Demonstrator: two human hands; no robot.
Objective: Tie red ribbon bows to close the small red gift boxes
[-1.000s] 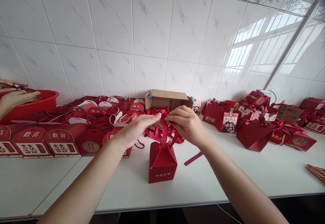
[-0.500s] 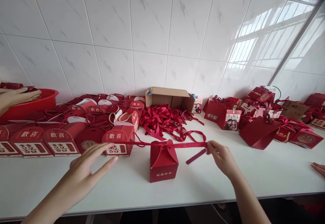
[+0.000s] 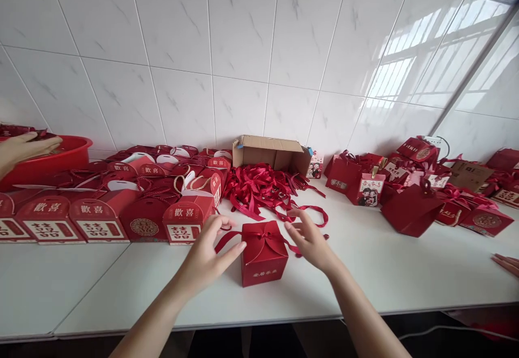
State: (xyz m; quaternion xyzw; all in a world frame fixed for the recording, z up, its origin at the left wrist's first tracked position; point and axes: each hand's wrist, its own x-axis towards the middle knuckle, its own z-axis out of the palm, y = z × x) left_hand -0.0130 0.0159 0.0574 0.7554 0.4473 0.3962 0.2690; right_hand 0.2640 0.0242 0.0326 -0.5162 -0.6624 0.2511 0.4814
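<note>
A small red gift box (image 3: 263, 269) with pale lettering on its front stands upright on the white table before me. Its flaps are folded in at the top, where a red ribbon (image 3: 229, 238) is knotted, with the tails hanging loose to both sides. To the left of the box, my left hand (image 3: 213, 250) is open, thumb and fingers apart, close to the ribbon's left tail. On the other side, my right hand (image 3: 310, 239) is open too, fingers curved and spread beside the box, near the right tail. Neither hand grips anything that I can see.
Several red candy boxes (image 3: 97, 217) stand in rows at left. Behind, loose red ribbons (image 3: 263, 185) spill from a cardboard box (image 3: 270, 144). More red boxes (image 3: 413, 212) crowd the right. Another person's hand (image 3: 32, 147) is over a red basin (image 3: 75, 155); a further hand (image 3: 506, 264) shows at right.
The ribbon was stretched straight across between my hands; now it is knotted with slack tails. Both hands have let go and moved inward toward the box.
</note>
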